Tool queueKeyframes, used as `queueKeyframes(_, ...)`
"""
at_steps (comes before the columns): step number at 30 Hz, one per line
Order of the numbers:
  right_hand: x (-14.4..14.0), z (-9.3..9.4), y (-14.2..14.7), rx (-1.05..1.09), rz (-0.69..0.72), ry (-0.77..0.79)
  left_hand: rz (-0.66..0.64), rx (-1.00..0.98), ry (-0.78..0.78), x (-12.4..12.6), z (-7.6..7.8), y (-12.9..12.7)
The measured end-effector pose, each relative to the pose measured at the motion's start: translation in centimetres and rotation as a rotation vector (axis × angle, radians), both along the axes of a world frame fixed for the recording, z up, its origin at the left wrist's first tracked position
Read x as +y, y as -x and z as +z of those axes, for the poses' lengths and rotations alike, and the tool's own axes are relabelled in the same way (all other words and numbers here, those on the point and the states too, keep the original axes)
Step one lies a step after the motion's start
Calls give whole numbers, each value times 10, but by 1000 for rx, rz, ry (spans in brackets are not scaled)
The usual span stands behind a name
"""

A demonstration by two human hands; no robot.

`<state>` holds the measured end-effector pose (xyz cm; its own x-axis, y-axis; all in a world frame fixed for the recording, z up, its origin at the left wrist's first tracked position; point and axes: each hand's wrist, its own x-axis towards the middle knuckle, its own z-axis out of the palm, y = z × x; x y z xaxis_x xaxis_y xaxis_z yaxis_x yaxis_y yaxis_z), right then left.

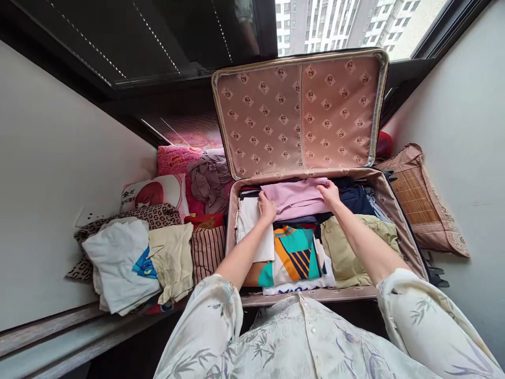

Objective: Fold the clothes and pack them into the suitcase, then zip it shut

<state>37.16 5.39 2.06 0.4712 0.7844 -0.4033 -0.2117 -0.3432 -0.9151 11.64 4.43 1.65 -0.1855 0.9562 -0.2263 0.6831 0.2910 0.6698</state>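
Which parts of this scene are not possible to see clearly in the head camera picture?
- Head view: lower layers in the open beige fabric suitcase, covered by the folded pink garment and other clothes.
- Head view: palms of the left hand and right hand, facing down on the cloth.
- Head view: red object, mostly hidden behind the suitcase lid.

Both my arms extended forward and slightly inward, forearms bare, loose pale printed sleeves bunched near the elbows. My left hand palm down, fingers curled and pressing flat, thumb side toward my right hand. My right hand reaches a little farther out than the left, palm down, fingers spread and bent at the knuckles, wrist straight. Hands apart, level with each other; neither closed in a full grasp.
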Motion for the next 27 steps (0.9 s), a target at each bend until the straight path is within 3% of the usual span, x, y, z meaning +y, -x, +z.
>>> queueKeyframes(2, -11, -4, 4, -235, 85, -4, -194, 173, -151, -15, 3, -9)
queueKeyframes(4, -22, -7, 8, -664, 251, -6, -412, 282, -234, -23, 3, -16)
queueKeyframes(6, -30, -13, 10, -1072, 448, 26, -558, 326, -209, -21, -3, -20)
queueKeyframes(8, -34, -25, 9, -1225, 582, 101, -630, 347, -102, -12, -17, -22)
queueKeyframes(11, -36, -50, 4, -1204, 675, 220, -666, 359, 57, 2, -44, -23)
queueKeyframes(14, -35, -71, 0, -1172, 675, 253, -663, 377, 81, 7, -61, -25)
queueKeyframes(23, -31, -84, -6, -1197, 640, 226, -611, 286, -3, 0, -65, -32)
queueKeyframes(27, -31, -83, -9, -1236, 650, 198, -567, 222, -99, -33, -53, -28)
